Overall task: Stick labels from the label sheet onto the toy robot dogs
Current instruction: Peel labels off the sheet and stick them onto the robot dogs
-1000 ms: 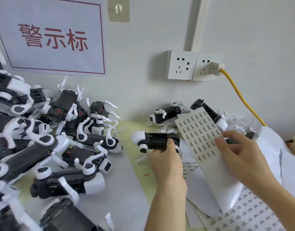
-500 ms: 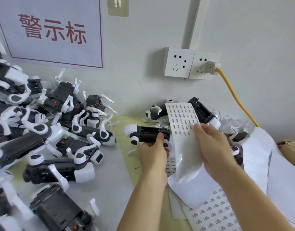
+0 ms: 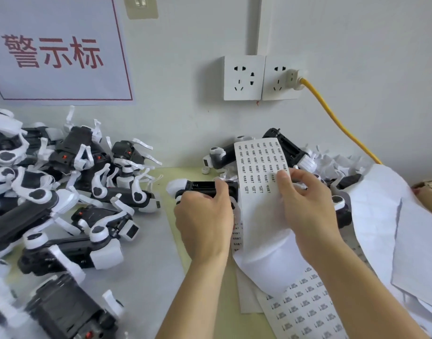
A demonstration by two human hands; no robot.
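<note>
Head view, from the left edge: a heap of black-and-white plastic toy robot dogs (image 3: 63,187) lies tangled on the grey-and-green bench (image 3: 146,253), legs sticking up, below a white wall sign with red characters (image 3: 56,50). None of these stands in the way of the hands.

Next comes the one black-bodied toy robot dog with white leg joints (image 3: 200,188) that is being worked on. Its long axis runs left to right, across the view, and it lies with a flat black face turned up. The left hand (image 3: 205,223) grips its right end from the near side, fingers curled over the body.

Just right of it, touching or nearly touching that same end, the white label sheet printed with rows of small black labels (image 3: 259,172) stands upright and curls down toward the bench. The right hand (image 3: 308,206) holds it, thumb (image 3: 283,184) pressed on the printed face at the lowest filled row, the other fingers curled behind the paper. I judge a label is being picked off there. So the dog lies left of the picking fingers, and the right hand is nearer the label while the left is already on the dog; the label would travel leftward.

Behind the sheet lie two more black toy dogs (image 3: 290,148); further right, loose white backing paper (image 3: 386,216) and a yellow cable (image 3: 332,118).
</note>
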